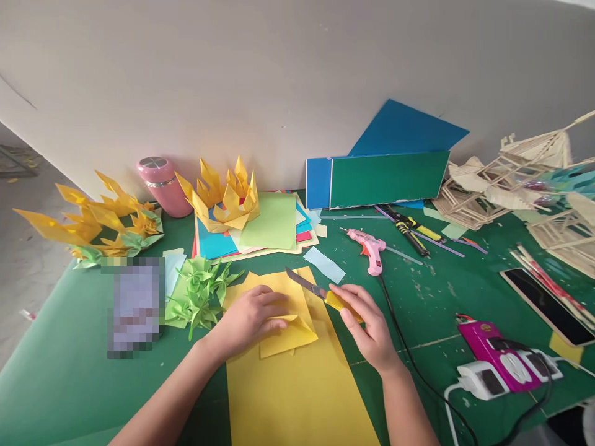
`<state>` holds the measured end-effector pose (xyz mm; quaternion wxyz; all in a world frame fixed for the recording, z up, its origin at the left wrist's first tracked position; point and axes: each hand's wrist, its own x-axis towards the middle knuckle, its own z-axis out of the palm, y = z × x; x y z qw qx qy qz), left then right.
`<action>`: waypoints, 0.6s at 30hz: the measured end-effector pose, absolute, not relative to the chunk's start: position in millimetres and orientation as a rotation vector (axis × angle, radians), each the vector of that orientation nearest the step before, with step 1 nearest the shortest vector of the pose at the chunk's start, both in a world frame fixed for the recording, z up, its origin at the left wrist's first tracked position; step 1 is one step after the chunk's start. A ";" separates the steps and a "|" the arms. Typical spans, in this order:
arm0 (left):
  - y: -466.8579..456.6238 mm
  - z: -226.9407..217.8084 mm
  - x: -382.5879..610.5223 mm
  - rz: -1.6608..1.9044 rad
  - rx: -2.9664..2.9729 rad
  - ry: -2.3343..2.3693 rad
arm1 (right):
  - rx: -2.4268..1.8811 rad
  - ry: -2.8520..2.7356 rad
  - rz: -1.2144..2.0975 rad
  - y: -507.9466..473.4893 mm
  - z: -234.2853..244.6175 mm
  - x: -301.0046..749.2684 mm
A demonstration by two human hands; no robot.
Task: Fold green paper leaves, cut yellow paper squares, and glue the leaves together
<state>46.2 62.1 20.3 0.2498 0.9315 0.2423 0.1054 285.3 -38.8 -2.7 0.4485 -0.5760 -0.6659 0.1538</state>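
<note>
My left hand (pixel 253 314) presses flat on a folded piece of yellow paper (pixel 289 334), fingers stretched over it. The fold lies on a long yellow sheet (pixel 297 390) on the green table (pixel 69 378). My right hand (pixel 367 325) is closed round a yellow-handled utility knife (pixel 325 295). Its blade points up and left over the yellow paper, near my left fingertips.
Green folded paper flowers (pixel 198 297) lie left of my hand. A yellow paper crown (pixel 223 198), coloured sheets (pixel 269 226), a pink bottle (pixel 162 186) and yellow paper shapes (pixel 93 220) stand behind. A pink glue gun (pixel 369 251), power strip (pixel 499 365), phone (pixel 546 303) and stick models (pixel 511 179) are right.
</note>
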 end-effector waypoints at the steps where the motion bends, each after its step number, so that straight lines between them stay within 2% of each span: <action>1: 61.8 20.0 46.2 0.327 2.532 0.715 | -1.399 -1.647 0.410 -40.0 0.0 286.1; 6: 59.2 23.8 45.1 0.551 2.513 0.912 | -1.352 -1.661 0.519 -52.0 7.9 294.2; 12: 55.4 34.7 44.9 0.748 2.595 0.940 | -1.488 -1.820 0.392 -59.5 3.1 304.5; 18: 52.6 32.2 48.1 0.463 2.587 0.924 | -1.615 -2.016 0.209 -55.2 1.8 300.2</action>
